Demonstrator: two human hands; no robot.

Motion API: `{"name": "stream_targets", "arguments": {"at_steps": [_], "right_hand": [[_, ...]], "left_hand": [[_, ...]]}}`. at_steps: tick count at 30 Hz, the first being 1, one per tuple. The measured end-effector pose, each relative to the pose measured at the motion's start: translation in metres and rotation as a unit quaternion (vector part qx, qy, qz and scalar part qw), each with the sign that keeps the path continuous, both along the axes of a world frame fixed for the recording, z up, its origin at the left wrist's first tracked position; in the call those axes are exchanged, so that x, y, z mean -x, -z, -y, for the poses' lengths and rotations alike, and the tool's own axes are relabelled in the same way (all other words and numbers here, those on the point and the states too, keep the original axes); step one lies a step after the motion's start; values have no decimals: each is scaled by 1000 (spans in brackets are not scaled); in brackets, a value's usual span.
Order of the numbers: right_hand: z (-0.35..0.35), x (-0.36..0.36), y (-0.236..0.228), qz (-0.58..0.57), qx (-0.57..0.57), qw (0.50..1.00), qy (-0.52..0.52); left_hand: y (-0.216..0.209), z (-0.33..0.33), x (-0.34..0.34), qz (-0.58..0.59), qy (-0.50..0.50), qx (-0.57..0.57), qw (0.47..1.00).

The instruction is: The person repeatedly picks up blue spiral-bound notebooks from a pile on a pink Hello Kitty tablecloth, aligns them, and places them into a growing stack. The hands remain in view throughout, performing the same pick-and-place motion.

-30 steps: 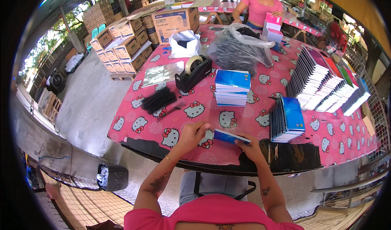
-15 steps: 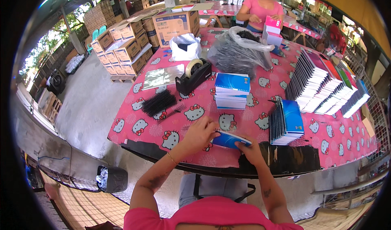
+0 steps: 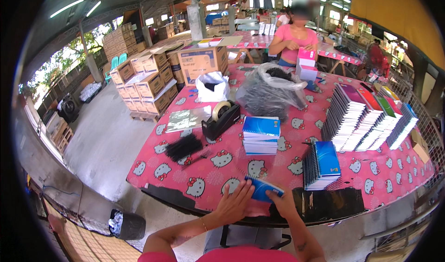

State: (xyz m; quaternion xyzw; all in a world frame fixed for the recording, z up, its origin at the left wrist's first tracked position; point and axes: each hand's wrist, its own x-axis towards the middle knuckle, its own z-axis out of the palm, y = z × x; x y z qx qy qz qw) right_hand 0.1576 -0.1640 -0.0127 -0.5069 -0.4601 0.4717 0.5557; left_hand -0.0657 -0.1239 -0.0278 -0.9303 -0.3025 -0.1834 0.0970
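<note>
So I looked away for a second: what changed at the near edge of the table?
Little changed. The left hand shifted slightly over the small blue notebook, fingers now spread across its left end; the right hand still grips its near edge. The blue stack, tape dispenser and spiral pile stayed put.

One tape dispenser (image 3: 221, 118), two blue notebook stacks (image 3: 261, 135) (image 3: 321, 164), perhaps five fanned rows (image 3: 368, 118).

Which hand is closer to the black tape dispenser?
Left. The left hand lies almost straight below the tape dispenser, on the blue notebook. The right hand holds the notebook's far side, farther away.
</note>
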Motion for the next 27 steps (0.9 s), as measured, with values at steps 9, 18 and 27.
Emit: {"name": "stream_targets", "arguments": {"at_steps": [9, 18, 27], "right_hand": [[5, 2, -5, 38, -21, 998, -50], [8, -9, -2, 69, -25, 996, -60], [12, -11, 1, 108, -39, 992, -55]], "left_hand": [[4, 9, -5, 44, 75, 20, 996], [-22, 1, -28, -41, 11, -85, 995], [-43, -9, -46, -26, -16, -44, 999]]}}
